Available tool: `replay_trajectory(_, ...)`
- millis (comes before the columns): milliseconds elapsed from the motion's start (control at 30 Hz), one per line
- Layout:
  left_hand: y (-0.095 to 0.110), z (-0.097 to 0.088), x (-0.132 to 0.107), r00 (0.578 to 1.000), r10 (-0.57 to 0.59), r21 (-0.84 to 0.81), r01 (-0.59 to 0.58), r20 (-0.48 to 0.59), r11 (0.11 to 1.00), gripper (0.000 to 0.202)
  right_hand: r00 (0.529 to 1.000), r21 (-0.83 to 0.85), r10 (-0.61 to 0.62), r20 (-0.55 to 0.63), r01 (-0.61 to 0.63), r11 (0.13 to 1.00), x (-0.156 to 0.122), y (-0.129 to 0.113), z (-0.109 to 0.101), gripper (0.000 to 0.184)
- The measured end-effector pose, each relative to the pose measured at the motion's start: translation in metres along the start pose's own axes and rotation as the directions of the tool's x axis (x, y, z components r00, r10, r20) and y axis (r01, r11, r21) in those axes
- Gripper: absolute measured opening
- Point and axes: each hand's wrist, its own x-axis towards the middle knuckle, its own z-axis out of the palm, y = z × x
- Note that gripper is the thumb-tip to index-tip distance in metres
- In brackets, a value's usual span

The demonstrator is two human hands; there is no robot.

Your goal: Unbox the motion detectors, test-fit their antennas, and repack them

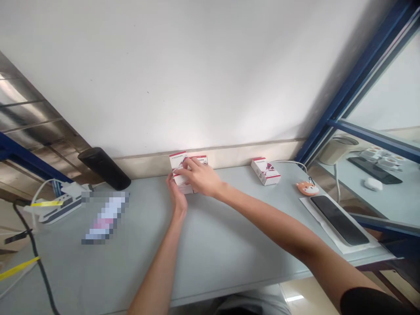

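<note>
Near the wall, a small white carton (177,158) with red edges and dark print stands on the grey table. My left hand (177,196) is wrapped round its left side, with the fingers partly hidden behind it. My right hand (204,177) reaches across the front, its curled fingers pressed on the carton's face. Just behind those fingers shows the red-edged top of a second, similar carton (202,158); the hand covers most of it. I cannot tell whether the two cartons touch.
A third carton (266,171) lies to the right. Beyond it are an orange animal-shaped case (307,188) and a dark phone (339,218) on white paper. A black cylinder (105,168), a power strip (62,210) and a blurred-out flat item (106,218) are leftward. A blue-framed glass panel (370,140) borders the right.
</note>
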Motion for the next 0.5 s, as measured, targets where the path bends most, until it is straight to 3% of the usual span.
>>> replay_trajectory(167,0.001,-0.002,-0.001,1.000,-0.001,0.020,0.001,-0.014,1.000,0.041,0.994,0.011,0.102,-0.035,-0.102,0.995,0.021,-0.010,0.035,0.040)
replay_trajectory(267,0.001,-0.005,-0.003,1.000,0.005,0.105,-0.002,-0.024,0.994,0.047,0.993,0.039,0.104,-0.050,-0.102,0.994,0.012,-0.006,0.031,0.045)
replay_trajectory(333,0.003,-0.006,-0.004,0.998,0.039,0.171,-0.030,-0.051,0.985,0.047,0.990,0.064,0.115,-0.078,-0.110,0.992,-0.008,0.014,0.019,0.056)
replay_trajectory(433,0.011,-0.005,-0.008,0.972,0.182,0.272,-0.136,-0.149,0.953,0.042,0.907,0.088,0.355,-0.225,-0.344,0.935,-0.057,0.065,-0.006,0.054)
replay_trajectory(500,0.018,-0.003,-0.015,0.933,0.309,0.330,-0.238,-0.184,0.914,0.045,0.799,0.079,0.519,-0.303,-0.521,0.850,-0.096,0.103,-0.019,0.049)
